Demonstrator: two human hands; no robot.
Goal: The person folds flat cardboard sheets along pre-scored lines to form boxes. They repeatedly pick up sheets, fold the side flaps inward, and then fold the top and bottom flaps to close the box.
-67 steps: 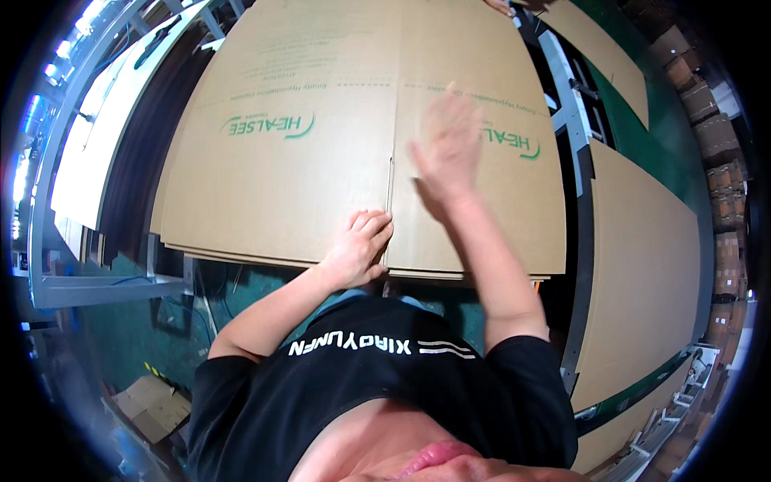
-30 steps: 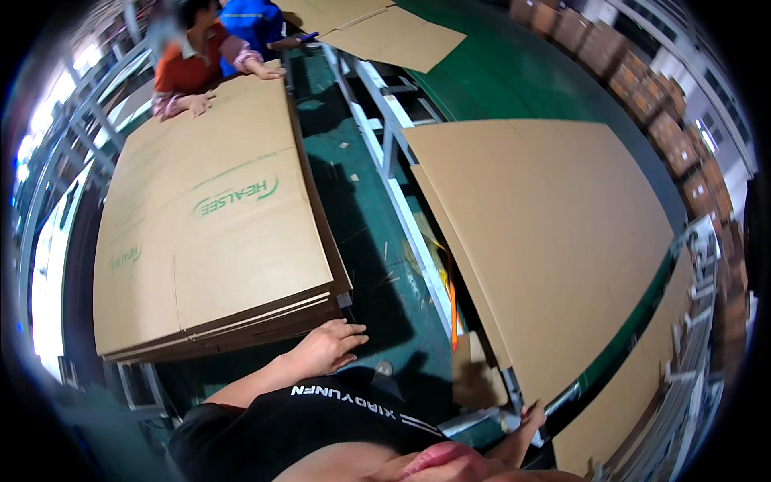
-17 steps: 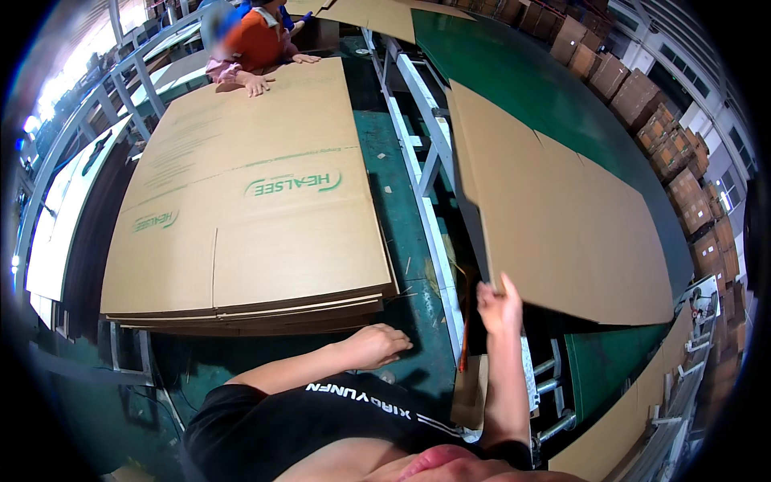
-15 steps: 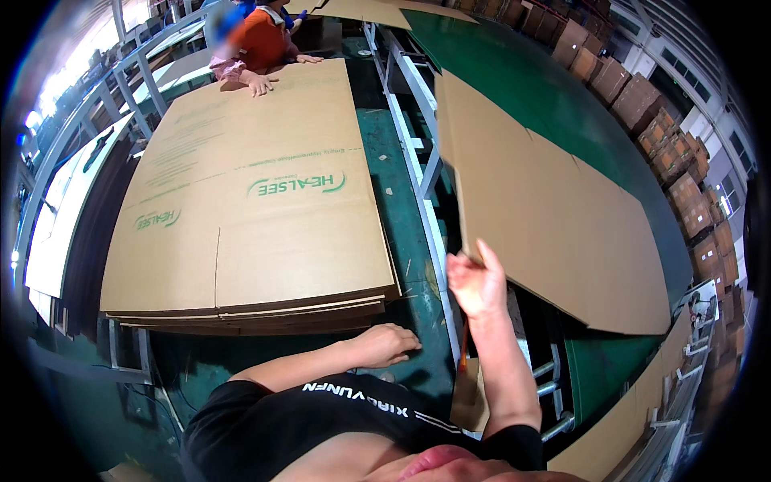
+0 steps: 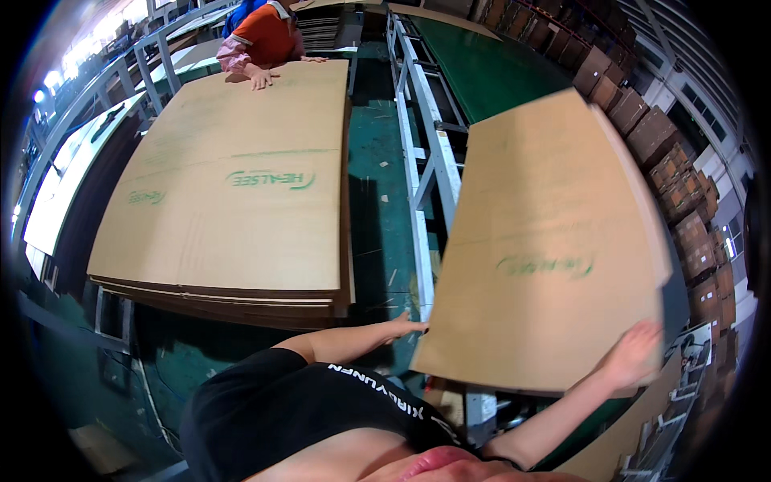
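At nine o'clock lies a stack of dark boards with a white top panel (image 5: pixel 76 181). Near ten o'clock, a thick stack of flat corrugated cardboard sheets (image 5: pixel 217 217) with green print rests above the floor. At eleven o'clock a co-worker in an orange top (image 5: pixel 265 38) rests both hands at its far edge. At six o'clock the left hand (image 5: pixel 408 326) reaches the left edge of a printed cardboard sheet (image 5: pixel 538 209), fingers stretched out; whether they grip cannot be told. Toward one o'clock run a pale metal frame (image 5: pixel 422 136) and a green conveyor belt (image 5: pixel 482 72). The sheet spreads at three o'clock, partly over the belt. At four o'clock the blurred right hand (image 5: pixel 636 353) is at its near right corner; its grip cannot be told. Brown cartons (image 5: pixel 692 233) stand at three o'clock beyond.
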